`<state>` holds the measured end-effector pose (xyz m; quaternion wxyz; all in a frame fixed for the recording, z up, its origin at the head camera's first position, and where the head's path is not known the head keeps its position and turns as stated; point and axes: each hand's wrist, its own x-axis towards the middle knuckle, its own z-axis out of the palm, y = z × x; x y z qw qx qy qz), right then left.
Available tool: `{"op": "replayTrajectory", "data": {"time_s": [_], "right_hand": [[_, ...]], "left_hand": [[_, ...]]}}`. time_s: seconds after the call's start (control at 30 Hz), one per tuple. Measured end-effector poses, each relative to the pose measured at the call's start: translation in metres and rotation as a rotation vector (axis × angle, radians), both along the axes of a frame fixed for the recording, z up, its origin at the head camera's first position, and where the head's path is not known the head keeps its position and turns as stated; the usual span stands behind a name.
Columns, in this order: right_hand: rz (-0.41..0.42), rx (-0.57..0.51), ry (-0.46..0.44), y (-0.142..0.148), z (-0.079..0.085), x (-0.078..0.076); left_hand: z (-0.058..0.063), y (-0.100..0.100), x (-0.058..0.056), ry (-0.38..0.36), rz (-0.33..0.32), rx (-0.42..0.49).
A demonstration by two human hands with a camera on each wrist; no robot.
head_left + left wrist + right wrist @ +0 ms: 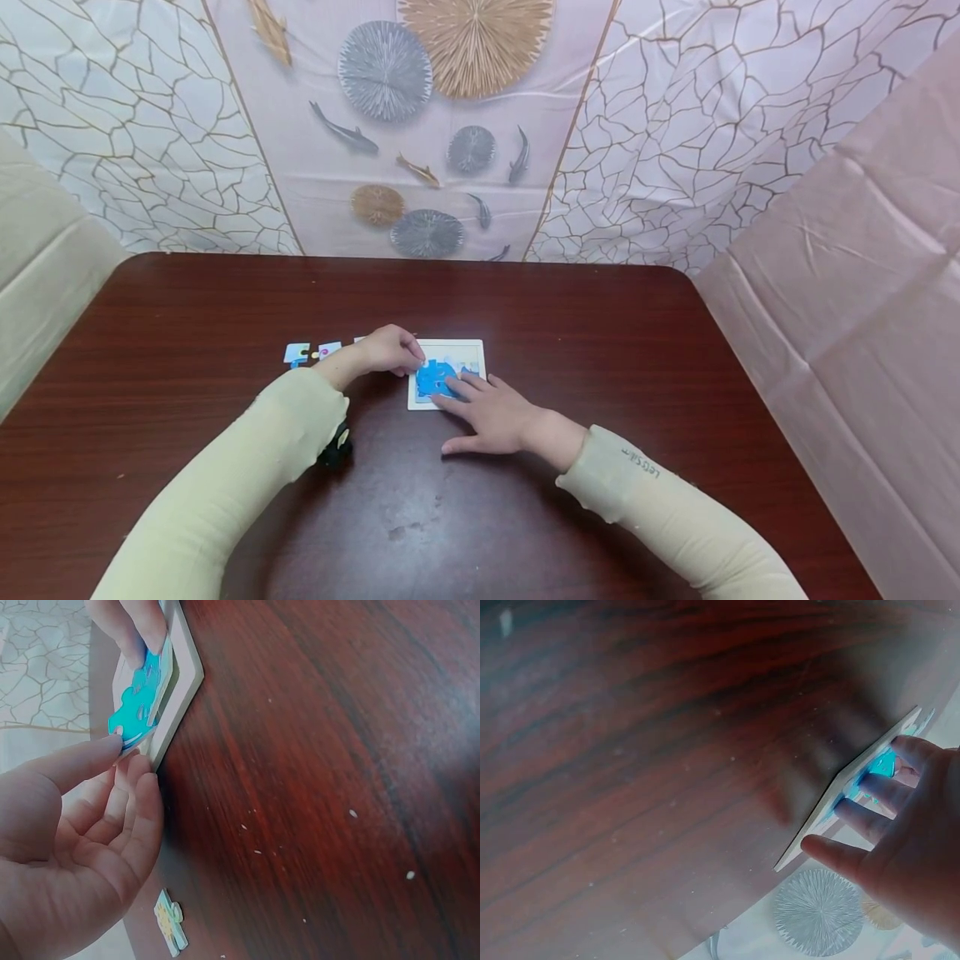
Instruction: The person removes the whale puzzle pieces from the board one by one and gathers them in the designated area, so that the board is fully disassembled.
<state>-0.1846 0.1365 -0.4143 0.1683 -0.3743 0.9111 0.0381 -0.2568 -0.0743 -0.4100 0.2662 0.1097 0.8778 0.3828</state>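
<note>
Pinching the blue puzzle section (431, 383) at its upper-left corner, my left hand (386, 348) has thumb and forefinger on it, the other fingers bent just below, near the corner of the white tray (450, 342). From where I sit, the section lies over the tray, mostly within the rim; the left wrist view shows it tipped, with a gap under one edge. Can't tell if it is one piece or several joined. My right hand (498, 417) reaches in palm down from the other side, fingers spread, some tips touching the blue section and the tray's right part, thumb out over the bench (600, 333). More bluish print shows in the tray beside those fingers. Left of the tray I get two loose pieces, a pale one with a blue bit below (297, 353) and one with a pink mark (328, 350), near each other by the left forearm; a third white edge (360, 339) is mostly hidden behind the left hand. Left wrist also gives me a yellow-marked piece (169, 922) on the bench; can't tell which that is. Small white specks dot the wood. Both pale sleeves (255, 450) reach past the wrists; lettering on the right one. Patterned backdrop (420, 133) behind.
</note>
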Motion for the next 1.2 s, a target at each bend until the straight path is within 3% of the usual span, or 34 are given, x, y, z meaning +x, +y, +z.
{"op": "replayTrajectory", "data": {"time_s": [0.27,0.6,0.8,1.07,1.2], "right_hand": [[-0.002,0.005,0.010,-0.0015,0.0015,0.0013],[-0.001,-0.001,-0.005,-0.0011,0.0019,0.0011],[0.000,-0.008,-0.006,-0.0009,0.0026,0.0012],[-0.007,-0.002,-0.017,-0.0016,0.0030,0.0008],[-0.006,0.000,-0.017,-0.0017,0.0030,0.0003]], "left_hand": [[0.0011,0.0034,-0.0003,0.027,-0.008,-0.008],[0.0001,0.0074,0.0020,0.089,-0.064,-0.018],[-0.0017,0.0040,0.0004,0.047,-0.037,0.003],[-0.0058,0.0021,-0.0010,-0.041,0.041,0.106],[-0.0051,0.0045,-0.0013,-0.026,0.029,0.061]]}}
